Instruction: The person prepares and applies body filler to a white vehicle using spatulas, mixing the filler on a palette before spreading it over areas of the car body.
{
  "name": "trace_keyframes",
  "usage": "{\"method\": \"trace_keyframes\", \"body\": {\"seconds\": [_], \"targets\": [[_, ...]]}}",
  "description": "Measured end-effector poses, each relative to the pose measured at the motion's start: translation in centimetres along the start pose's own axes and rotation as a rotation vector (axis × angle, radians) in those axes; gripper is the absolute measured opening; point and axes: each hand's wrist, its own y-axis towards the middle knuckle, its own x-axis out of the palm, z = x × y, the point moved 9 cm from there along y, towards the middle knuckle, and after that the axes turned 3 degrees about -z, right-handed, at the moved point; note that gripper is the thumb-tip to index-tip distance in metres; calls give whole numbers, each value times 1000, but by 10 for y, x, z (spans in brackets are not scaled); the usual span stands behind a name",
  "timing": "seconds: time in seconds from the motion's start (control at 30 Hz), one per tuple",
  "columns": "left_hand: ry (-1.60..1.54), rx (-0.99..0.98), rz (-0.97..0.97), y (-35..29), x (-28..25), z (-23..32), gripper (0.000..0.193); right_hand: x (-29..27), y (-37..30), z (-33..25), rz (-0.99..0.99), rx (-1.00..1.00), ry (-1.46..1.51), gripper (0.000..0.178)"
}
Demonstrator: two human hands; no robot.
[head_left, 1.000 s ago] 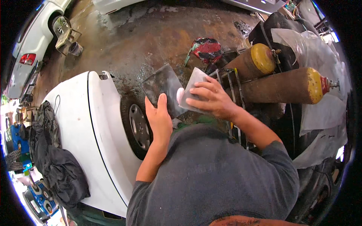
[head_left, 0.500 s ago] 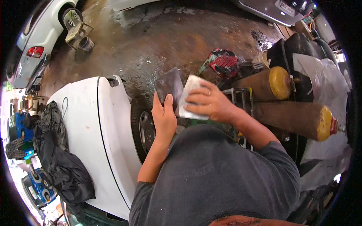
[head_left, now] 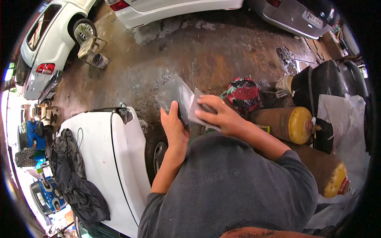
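Observation:
My left hand [head_left: 174,129] grips a dark grey, flat, rectangular sheet [head_left: 173,92] by its lower part, the thumb lying on its face. A paler grey flat sheet [head_left: 195,106] is held in my right hand [head_left: 225,118], with the fingers bent over its face. The two sheets are side by side in front of my chest, tilted, and their near edges meet or overlap. What either sheet is made of I cannot tell. The white car's front fender and hood [head_left: 97,154] are left of my left arm.
Black cloth [head_left: 79,182] lies on the white hood. To my right are rusty gas cylinders with yellow ends [head_left: 300,125], a red-and-black mesh bundle [head_left: 243,93] and a dark tank-like object [head_left: 313,83]. A chair [head_left: 88,45] and bucket [head_left: 100,60] stand far left; parked cars line the back.
The view has tipped upward, showing more of the cars behind. The sheet in my right hand has turned from a bright, broad face to a greyer, narrower one. Both hands keep their holds.

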Motion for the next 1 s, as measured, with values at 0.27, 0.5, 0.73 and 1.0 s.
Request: {"method": "trace_keyframes", "body": {"seconds": [0.27, 0.5, 0.73, 1.0], "targets": [[-193, -147, -8, 42, 42, -1, 37, -24, -42, 175, 297, 693, 571, 48], [-147, -148, -90, 106, 60, -18, 36, -35, 58, 189, 575, 583, 1544, 47], [-19, 15, 19, 201, 43, 19, 34, -62, 26, 237, 600, 774, 1311, 47], [-192, -83, -84, 289, 73, 42, 37, -72, 212, 178, 234, 66, 151, 61]]}}
